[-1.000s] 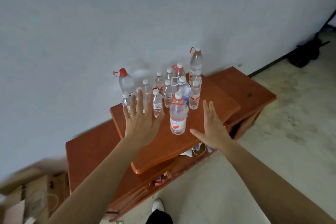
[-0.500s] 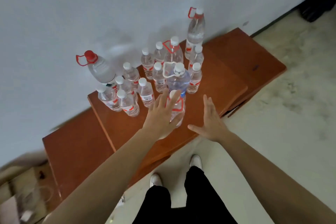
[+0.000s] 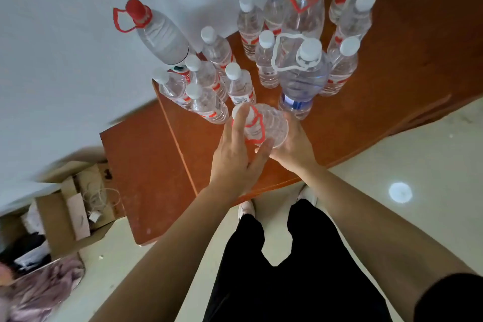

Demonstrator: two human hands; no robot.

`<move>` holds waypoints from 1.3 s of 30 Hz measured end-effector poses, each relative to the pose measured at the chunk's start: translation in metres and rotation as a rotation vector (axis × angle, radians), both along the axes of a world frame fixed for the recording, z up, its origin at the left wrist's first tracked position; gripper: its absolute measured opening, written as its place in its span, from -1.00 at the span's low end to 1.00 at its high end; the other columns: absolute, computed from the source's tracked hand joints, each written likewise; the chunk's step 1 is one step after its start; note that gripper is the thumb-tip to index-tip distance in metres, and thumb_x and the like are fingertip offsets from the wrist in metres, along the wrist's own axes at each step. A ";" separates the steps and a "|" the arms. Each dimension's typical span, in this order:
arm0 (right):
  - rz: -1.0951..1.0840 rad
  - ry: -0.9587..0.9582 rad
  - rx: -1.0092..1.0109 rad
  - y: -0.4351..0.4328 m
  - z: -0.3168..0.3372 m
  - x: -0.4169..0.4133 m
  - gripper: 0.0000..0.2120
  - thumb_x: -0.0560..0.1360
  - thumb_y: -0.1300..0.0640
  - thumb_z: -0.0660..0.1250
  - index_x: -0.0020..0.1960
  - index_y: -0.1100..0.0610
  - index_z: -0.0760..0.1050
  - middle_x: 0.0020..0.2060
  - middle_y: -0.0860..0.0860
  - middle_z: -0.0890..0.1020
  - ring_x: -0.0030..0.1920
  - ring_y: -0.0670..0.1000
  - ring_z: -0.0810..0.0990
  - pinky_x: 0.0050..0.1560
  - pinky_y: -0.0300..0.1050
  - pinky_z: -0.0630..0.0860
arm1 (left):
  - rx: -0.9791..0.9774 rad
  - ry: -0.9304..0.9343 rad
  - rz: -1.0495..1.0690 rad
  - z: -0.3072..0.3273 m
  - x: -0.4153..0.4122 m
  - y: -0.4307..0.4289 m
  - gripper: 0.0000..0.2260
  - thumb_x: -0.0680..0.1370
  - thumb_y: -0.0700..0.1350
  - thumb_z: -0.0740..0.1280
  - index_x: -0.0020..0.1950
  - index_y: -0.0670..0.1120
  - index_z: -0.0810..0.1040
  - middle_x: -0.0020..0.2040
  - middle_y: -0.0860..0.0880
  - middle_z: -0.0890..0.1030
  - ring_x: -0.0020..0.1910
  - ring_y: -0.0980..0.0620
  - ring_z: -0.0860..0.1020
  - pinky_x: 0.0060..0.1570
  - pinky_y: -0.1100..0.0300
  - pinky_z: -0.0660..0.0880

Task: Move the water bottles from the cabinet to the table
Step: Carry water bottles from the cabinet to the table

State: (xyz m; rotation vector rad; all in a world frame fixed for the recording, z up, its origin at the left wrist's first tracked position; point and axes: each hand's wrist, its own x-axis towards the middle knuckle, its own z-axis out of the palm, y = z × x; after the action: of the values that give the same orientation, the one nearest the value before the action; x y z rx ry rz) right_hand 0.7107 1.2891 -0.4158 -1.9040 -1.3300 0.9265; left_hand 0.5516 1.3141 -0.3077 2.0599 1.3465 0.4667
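A clear water bottle with a red carry loop [image 3: 264, 125] stands at the front of a cluster on the brown wooden cabinet [image 3: 392, 81]. My left hand [image 3: 237, 154] wraps its left side, fingers reaching up by the cap. My right hand [image 3: 292, 146] cups its right side from below. Behind it stand a large bottle with a white handle [image 3: 300, 78], a big red-capped bottle [image 3: 159, 34] leaning by the wall, and several small white-capped bottles [image 3: 240, 83].
A lower wooden surface [image 3: 146, 165] adjoins the cabinet on the left. An open cardboard box [image 3: 65, 217] with clutter sits on the floor at the left. My legs and shoes stand close to the cabinet's front edge. The white wall is right behind the bottles.
I have stepped closer and the view tilts down. Both hands, open and apart before, have closed in on the front red-looped bottle from either side.
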 end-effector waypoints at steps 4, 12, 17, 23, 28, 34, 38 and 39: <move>0.024 -0.089 0.040 0.015 -0.005 -0.012 -0.15 0.26 -0.29 0.60 0.37 0.10 0.41 0.19 0.01 0.60 0.19 -0.01 0.58 0.15 0.03 0.60 | -0.070 -0.007 0.176 -0.007 -0.018 0.001 -0.15 0.50 0.32 0.35 0.55 0.21 -0.18 0.59 -0.12 0.20 0.45 -0.16 0.41 0.29 -0.20 0.49; 0.137 -0.284 0.002 0.016 0.007 -0.033 -0.28 0.27 -0.23 0.59 0.31 0.06 0.48 0.15 -0.02 0.63 0.13 -0.03 0.60 0.12 0.03 0.60 | 0.165 0.431 0.129 -0.003 -0.077 0.010 0.01 0.40 0.39 0.43 0.63 0.00 -0.01 0.64 -0.18 -0.16 0.62 -0.22 -0.14 0.55 -0.25 -0.09; 0.108 -0.405 -0.053 -0.018 0.029 -0.042 -0.19 0.21 -0.27 0.63 0.32 0.03 0.43 0.17 -0.03 0.62 0.15 -0.01 0.61 0.19 0.12 0.59 | 0.340 0.774 -0.241 0.009 -0.091 0.019 0.08 0.32 0.45 0.42 0.65 0.08 -0.06 0.66 -0.19 -0.08 0.62 -0.24 -0.19 0.47 -0.41 -0.28; 0.121 -0.665 0.026 -0.036 0.073 -0.053 -0.16 0.18 -0.22 0.66 0.33 -0.02 0.38 0.20 -0.02 0.60 0.26 0.06 0.57 0.39 0.29 0.43 | 0.531 0.805 -0.477 0.024 -0.090 0.019 0.11 0.31 0.48 0.40 0.65 0.05 -0.06 0.64 -0.22 0.05 0.62 -0.30 -0.11 0.43 -0.50 -0.15; 0.039 -0.831 0.074 -0.072 0.099 -0.064 -0.16 0.13 -0.18 0.65 0.33 0.02 0.45 0.19 0.01 0.61 0.22 0.11 0.57 0.42 0.24 0.37 | 0.312 0.673 -0.460 0.011 -0.086 0.002 -0.04 0.45 0.23 0.45 0.62 0.03 -0.10 0.49 -0.11 0.42 0.42 -0.23 0.43 0.38 -0.24 0.34; -0.181 -0.897 -0.008 -0.163 0.113 -0.069 -0.28 0.18 -0.09 0.61 0.28 0.10 0.53 0.15 0.06 0.62 0.15 0.15 0.58 0.25 0.15 0.45 | 0.342 0.522 -0.666 0.012 -0.060 -0.046 -0.12 0.39 0.28 0.51 0.55 0.09 0.11 0.32 -0.06 0.56 0.15 -0.14 0.60 0.07 -0.08 0.59; -0.361 -0.940 -0.041 -0.234 0.131 -0.062 -0.38 0.19 -0.03 0.56 0.21 0.11 0.57 0.09 0.06 0.64 0.08 0.15 0.61 0.19 0.14 0.48 | 0.405 0.439 -0.854 0.028 -0.027 -0.094 -0.17 0.45 0.18 0.49 0.55 0.09 0.07 0.31 -0.06 0.54 0.14 -0.12 0.58 0.10 -0.07 0.58; -0.431 -0.961 -0.057 -0.265 0.140 -0.060 -0.38 0.18 -0.02 0.57 0.20 0.11 0.58 0.08 0.05 0.65 0.07 0.15 0.62 0.18 0.13 0.48 | 0.445 0.433 -0.924 0.038 -0.014 -0.118 -0.19 0.46 0.15 0.48 0.55 0.08 0.06 0.30 -0.07 0.55 0.12 -0.12 0.58 0.08 -0.07 0.58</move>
State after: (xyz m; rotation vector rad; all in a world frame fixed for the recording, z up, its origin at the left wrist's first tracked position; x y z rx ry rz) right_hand 0.6505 1.0237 -0.2754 -2.6649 -1.2534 -0.2332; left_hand 0.5376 1.1966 -0.2692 2.9708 0.3545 -0.1199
